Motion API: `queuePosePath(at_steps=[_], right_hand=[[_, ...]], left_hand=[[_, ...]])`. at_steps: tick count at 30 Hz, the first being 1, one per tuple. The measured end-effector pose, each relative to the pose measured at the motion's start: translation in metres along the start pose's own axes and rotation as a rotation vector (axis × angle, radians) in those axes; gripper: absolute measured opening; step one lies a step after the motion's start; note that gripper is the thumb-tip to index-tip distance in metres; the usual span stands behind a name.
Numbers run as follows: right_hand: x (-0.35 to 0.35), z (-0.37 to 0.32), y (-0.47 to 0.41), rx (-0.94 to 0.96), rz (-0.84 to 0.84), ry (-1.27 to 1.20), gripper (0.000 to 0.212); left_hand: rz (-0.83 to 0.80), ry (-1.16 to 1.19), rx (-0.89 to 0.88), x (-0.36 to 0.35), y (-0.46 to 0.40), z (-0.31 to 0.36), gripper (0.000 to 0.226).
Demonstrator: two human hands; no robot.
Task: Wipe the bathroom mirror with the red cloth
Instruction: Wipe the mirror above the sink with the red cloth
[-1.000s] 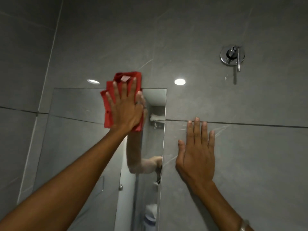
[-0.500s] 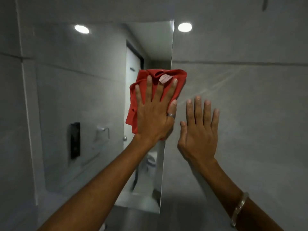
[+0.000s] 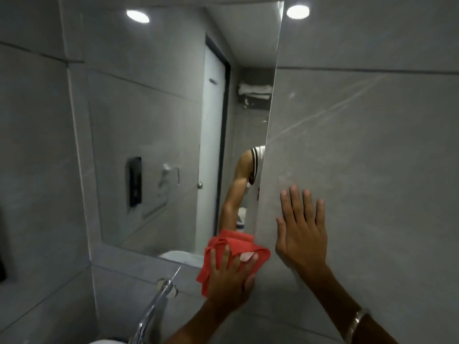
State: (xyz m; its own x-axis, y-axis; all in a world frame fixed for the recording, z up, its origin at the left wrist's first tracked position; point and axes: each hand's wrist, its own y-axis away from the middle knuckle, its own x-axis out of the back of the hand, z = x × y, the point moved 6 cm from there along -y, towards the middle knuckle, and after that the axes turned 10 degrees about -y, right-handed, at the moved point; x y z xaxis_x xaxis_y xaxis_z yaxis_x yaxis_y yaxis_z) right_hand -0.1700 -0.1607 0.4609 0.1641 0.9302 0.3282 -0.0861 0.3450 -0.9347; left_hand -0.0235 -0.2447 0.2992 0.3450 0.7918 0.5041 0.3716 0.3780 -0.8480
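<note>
The red cloth is pressed against the mirror's 5 o'clock corner by the left hand, fingers spread straight. At the cloth's 2 o'clock, the right hand is laid flat, fingers straight, on the tiled wall.

Dim, soft focus; glaring downlights

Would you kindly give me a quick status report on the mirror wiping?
Left hand flat, pressing red cloth on mirror, lower right corner. Right hand flat on tile wall. Faucet below, apart from cloth.
</note>
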Motion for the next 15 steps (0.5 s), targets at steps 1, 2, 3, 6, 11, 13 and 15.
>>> queuePosePath(at_steps=[1, 2, 3, 6, 11, 13, 15], right_hand=[[0.002, 0.0, 0.002, -0.005, -0.025, -0.005, 0.07], [0.006, 0.0, 0.0, -0.005, -0.041, -0.017, 0.072], [0.011, 0.0, -0.005, 0.0, -0.051, -0.03, 0.073], [0.029, 0.001, -0.037, 0.017, -0.023, -0.074, 0.072], [0.056, 0.0, -0.119, -0.045, 0.034, -0.167, 0.068], [0.064, -0.003, -0.154, -0.048, 0.067, -0.175, 0.066], [0.068, -0.007, -0.185, -0.069, 0.088, -0.178, 0.064]], left_hand=[[0.005, -0.003, 0.0, 0.002, -0.003, -0.001, 0.075], [0.023, -0.006, -0.01, 0.007, -0.011, -0.003, 0.081], [0.032, -0.001, -0.02, 0.016, -0.024, -0.005, 0.083], [0.113, 0.037, -0.044, 0.055, -0.085, -0.016, 0.073], [0.239, 0.068, 0.014, 0.141, -0.231, -0.04, 0.065], [0.297, 0.095, 0.038, 0.177, -0.292, -0.053, 0.065], [0.345, 0.099, 0.06, 0.212, -0.348, -0.066, 0.066]])
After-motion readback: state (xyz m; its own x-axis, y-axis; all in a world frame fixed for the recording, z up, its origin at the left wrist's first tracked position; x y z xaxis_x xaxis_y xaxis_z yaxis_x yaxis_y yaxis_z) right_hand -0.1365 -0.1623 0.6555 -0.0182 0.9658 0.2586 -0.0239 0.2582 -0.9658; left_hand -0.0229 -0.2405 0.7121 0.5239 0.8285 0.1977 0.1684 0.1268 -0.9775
